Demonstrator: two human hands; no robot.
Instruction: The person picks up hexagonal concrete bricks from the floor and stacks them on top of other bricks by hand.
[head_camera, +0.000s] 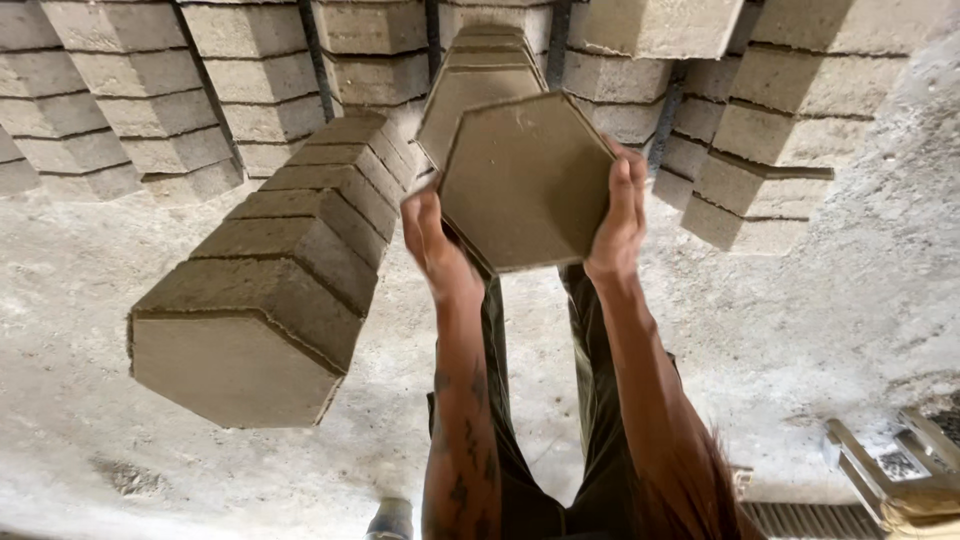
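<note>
A grey hexagonal concrete paver (525, 180) is held flat-face toward me between both hands. My left hand (428, 238) grips its lower left edge. My right hand (620, 212) clasps its right edge, fingers wrapped over the rim. Right behind it stands a row of the same hexagonal pavers (482, 72) set on edge, and the held paver sits at that row's near end; whether it touches the row I cannot tell. My dark trousers (590, 400) show between my forearms.
A second long row of hexagonal pavers (270, 290) lies at the left. Stacks of pavers (150, 110) fill the back, more of these stacks (780, 130) at the right. The floor (830, 330) is rough concrete. A metal frame (900, 480) sits at the bottom right, a shoe (390, 520) at the bottom.
</note>
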